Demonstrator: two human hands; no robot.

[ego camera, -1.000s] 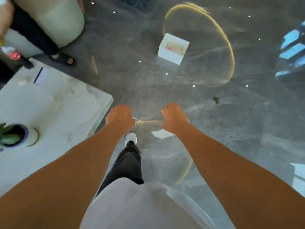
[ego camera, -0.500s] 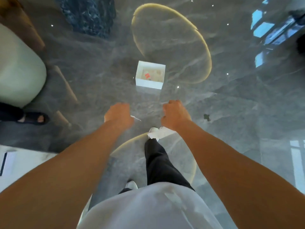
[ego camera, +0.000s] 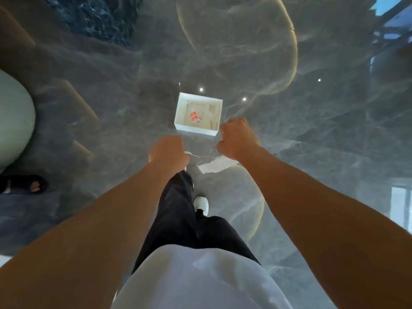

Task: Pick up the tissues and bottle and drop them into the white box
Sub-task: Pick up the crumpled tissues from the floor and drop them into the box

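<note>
Both my arms reach forward over the glossy grey marble floor [ego camera: 312, 134]. My left hand [ego camera: 168, 152], centre frame, has its fingers curled together into a fist, with a thin white scrap of tissue [ego camera: 193, 154] poking out its right side. My right hand [ego camera: 238, 138], right of centre, is also fisted, fingers clamped on a crumpled white tissue [ego camera: 215, 165] that hangs below the wrist. The open white square box [ego camera: 196, 130] sits on the floor just above both hands, its near right corner beside my right knuckles in frame. Inside it lies a small clear bottle with a red label [ego camera: 194, 115], plus pale stuff that may be tissue, too blurry to tell. Lower centre: my black trouser leg [ego camera: 176, 210], a white shoe [ego camera: 201, 204], white shirt front [ego camera: 196, 279]. Left edge: pale green rounded seat [ego camera: 13, 121] and another person's foot in a black sandal [ego camera: 26, 185].
</note>
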